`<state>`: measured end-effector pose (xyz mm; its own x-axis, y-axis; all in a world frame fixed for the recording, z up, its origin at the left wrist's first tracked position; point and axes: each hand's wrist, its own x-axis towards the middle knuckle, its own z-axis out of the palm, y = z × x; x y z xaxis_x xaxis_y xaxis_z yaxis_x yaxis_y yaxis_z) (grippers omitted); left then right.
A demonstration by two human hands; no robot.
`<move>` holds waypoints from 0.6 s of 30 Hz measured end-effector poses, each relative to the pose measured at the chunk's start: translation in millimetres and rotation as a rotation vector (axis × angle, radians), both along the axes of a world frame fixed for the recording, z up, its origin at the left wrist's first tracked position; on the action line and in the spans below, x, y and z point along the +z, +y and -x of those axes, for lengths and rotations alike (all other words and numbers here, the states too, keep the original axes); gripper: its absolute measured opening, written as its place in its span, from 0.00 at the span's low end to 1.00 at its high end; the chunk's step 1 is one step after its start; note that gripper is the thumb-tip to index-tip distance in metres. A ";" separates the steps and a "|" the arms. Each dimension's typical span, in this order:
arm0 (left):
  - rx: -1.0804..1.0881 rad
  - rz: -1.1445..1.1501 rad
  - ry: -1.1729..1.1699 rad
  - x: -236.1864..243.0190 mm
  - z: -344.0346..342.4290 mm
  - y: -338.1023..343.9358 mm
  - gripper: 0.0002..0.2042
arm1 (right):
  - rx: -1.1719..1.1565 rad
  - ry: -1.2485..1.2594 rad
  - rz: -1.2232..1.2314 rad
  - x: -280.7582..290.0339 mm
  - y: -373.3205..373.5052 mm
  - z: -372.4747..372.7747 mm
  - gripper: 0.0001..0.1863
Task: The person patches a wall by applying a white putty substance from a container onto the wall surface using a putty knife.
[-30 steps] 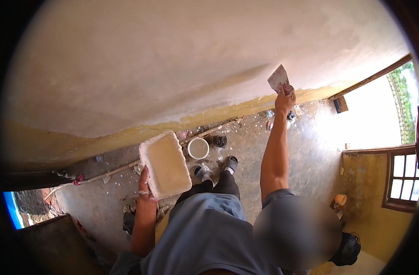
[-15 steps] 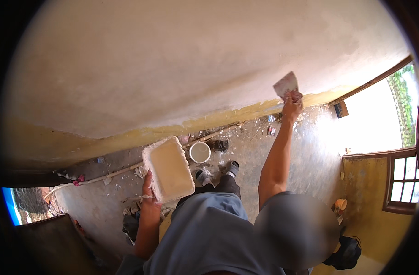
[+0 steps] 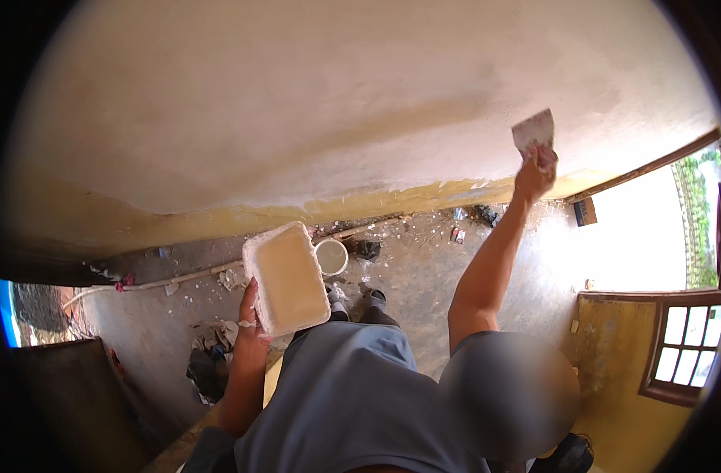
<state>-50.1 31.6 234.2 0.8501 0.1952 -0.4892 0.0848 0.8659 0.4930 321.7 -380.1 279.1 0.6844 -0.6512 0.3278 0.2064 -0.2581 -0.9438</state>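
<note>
My left hand (image 3: 252, 314) grips the near left side of a rectangular tray (image 3: 248, 264) with a rough, crusted white rim. A smooth layer of beige paste (image 3: 286, 280) lies in the tray. Out to the right, my raised right hand (image 3: 537, 172) is closed on a putty knife (image 3: 535, 129) with a wide, smeared blade. The blade is at the wall (image 3: 321, 87); whether it touches cannot be told. White coating covers most of that wall, with a darker, damp-looking streak left of the knife and a bare yellow strip (image 3: 242, 218) along the bottom.
A white bucket (image 3: 330, 258) stands on the floor just right of the tray, near my feet. A long pole (image 3: 187, 277) lies along the wall's foot among scraps and dark bags. A window (image 3: 683, 339) and a bright doorway (image 3: 632, 213) are at the right.
My right hand has moved the putty knife right and turned its blade more upright. The tray stays in my left hand, slightly lower in view. The whole view has shifted a little.
</note>
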 end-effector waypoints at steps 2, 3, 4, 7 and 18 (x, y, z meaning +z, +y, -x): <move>-0.015 0.019 -0.014 -0.7 -2.1 -5.2 0.29 | 0.083 0.106 0.397 -18.7 9.1 22.9 0.08; -0.003 0.049 -0.011 -2.1 -3.5 -13.6 0.29 | 0.268 0.041 0.463 -46.0 31.7 26.8 0.08; 0.009 0.069 -0.005 -1.3 -3.5 -16.6 0.29 | 0.415 0.118 0.501 -69.1 75.1 40.4 0.07; 0.030 -0.015 0.009 3.8 -2.5 -22.5 0.29 | 0.848 0.331 0.760 -88.1 209.7 83.4 0.09; 0.037 0.156 -0.033 -4.6 -14.1 -32.9 0.28 | 0.821 -0.061 0.950 -33.2 248.3 9.4 0.10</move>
